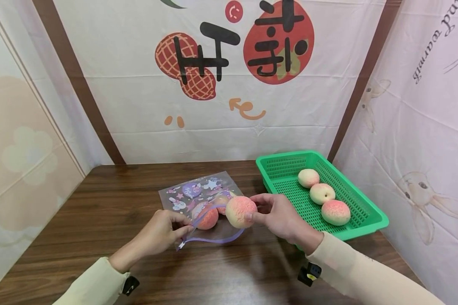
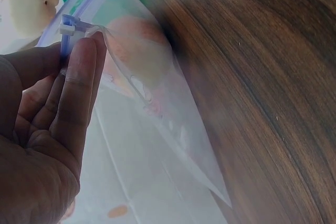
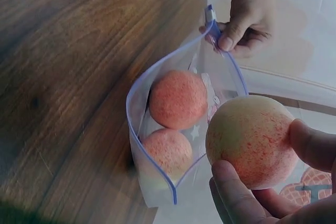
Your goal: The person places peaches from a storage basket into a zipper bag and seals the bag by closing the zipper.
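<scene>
My left hand [image 1: 162, 232] pinches the corner of a clear zip bag [image 1: 179, 192], beside the white slider on its purple zip edge. The bag's mouth gapes toward me, and cartoon prints cover its far part. Two peaches lie inside it, one peach [image 3: 178, 99] nearer the left hand and another peach [image 3: 168, 153] beside it. Between thumb and fingers, my right hand [image 1: 276, 215] holds a third peach [image 3: 252, 142], pale yellow with a pink blush, close by the bag's open mouth.
A green plastic basket [image 1: 356, 232] stands right of the bag with three peaches in it, the nearest peach [image 1: 336, 212] pinkest. Everything rests on a dark wooden table [image 1: 110, 203]. Printed cloth hangings [image 1: 137, 93] enclose the back and sides.
</scene>
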### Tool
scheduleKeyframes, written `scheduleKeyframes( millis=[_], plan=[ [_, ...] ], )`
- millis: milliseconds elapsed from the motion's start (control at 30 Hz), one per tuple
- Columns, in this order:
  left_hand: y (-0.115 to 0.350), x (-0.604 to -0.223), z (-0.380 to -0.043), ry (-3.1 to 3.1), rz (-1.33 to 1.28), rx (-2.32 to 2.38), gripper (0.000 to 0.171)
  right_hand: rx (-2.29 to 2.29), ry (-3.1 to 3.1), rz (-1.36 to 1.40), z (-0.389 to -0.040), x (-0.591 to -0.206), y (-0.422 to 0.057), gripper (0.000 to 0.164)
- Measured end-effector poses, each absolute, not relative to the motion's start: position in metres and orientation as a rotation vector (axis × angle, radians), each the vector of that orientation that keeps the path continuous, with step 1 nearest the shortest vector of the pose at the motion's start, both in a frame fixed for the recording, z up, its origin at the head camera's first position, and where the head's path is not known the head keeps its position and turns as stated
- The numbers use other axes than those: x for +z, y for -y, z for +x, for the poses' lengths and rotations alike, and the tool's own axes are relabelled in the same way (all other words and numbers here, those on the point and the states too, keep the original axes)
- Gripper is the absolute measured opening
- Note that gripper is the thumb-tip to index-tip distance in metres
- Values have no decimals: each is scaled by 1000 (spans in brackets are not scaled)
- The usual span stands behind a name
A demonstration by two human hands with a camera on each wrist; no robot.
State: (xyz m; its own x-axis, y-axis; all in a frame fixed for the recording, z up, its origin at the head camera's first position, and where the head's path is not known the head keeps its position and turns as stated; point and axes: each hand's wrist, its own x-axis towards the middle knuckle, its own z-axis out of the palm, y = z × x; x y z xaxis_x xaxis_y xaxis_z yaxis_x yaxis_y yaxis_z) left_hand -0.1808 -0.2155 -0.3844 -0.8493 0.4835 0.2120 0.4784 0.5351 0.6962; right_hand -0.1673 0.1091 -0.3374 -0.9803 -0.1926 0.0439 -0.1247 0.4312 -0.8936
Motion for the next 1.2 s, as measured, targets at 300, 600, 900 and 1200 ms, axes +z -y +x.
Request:
scheduleKeyframes(
  millis=[300, 600, 900, 1200],
  plan=[
    [215, -383, -180, -2757, 865, 1235, 17, -1595, -2583, -351, -161, -345, -102, 42],
    [215, -383, -180, -2758, 869, 1230, 18, -1581, -2549, -393, -157, -356, -94, 41],
    [215, -383, -180, -2753, 859, 1233, 18, -1582, -2581, -417, -156, -373, -80, 39],
    [216, -383, -180, -2757, 862, 1228, 19, -1626, -2611, -351, -155, -389, -67, 44]
  ],
)
